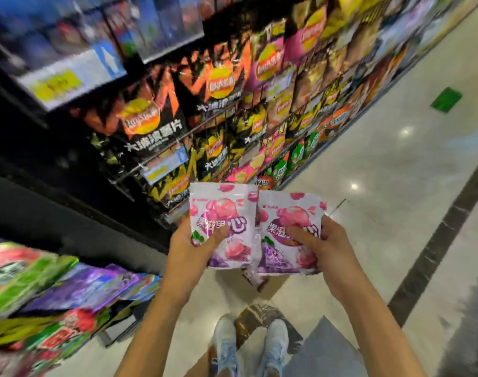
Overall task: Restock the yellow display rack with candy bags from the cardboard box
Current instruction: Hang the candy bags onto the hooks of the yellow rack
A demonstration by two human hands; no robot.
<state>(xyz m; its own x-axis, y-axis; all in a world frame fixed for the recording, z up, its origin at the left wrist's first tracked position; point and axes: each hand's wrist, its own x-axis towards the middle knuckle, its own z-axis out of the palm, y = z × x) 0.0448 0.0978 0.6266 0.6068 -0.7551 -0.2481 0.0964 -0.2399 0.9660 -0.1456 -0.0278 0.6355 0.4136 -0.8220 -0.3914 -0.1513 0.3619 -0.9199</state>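
My left hand (190, 244) grips a pink and purple candy bag (221, 213), thumb across its front. My right hand (323, 242) grips a second bag of the same kind (285, 210) right beside it. Both bags are upright at chest height, over the floor in front of me. Behind and below the bags a bit of brown cardboard box (270, 285) shows, mostly hidden. The display rack (58, 289) at the lower left holds several green, purple and red candy bags, all blurred.
Wire shelves of chip bags (221, 85) run along the left side of the aisle. The shiny tiled floor (382, 170) stretches to the right, with a dark stripe and a green marker (446, 99). My white shoes (250, 346) stand below.
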